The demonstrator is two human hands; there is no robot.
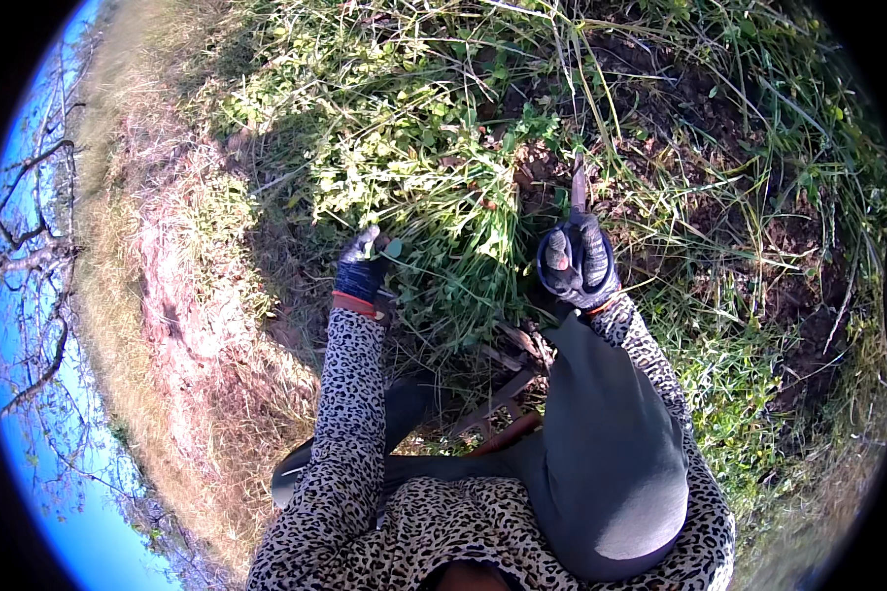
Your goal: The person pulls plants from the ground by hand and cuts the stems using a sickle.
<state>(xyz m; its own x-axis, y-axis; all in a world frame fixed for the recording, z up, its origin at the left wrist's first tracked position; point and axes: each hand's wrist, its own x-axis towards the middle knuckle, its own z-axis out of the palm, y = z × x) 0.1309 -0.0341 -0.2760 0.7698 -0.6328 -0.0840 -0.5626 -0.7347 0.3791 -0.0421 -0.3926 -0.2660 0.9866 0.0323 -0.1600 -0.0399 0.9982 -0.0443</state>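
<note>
Apparently cutting or gathering green plants [468,212] at twelve o'clock.
Gripping a blade [579,185] in the gloved right hand [577,260] at two o'clock, tip toward twelve; with the left hand [362,261] curled at ten o'clock beside a leaf [393,248], impossible to tell whether closed on any stem. Next, likely calls for bunching stems and bringing the edge across low, clear of the fingers. No container visible.
</note>
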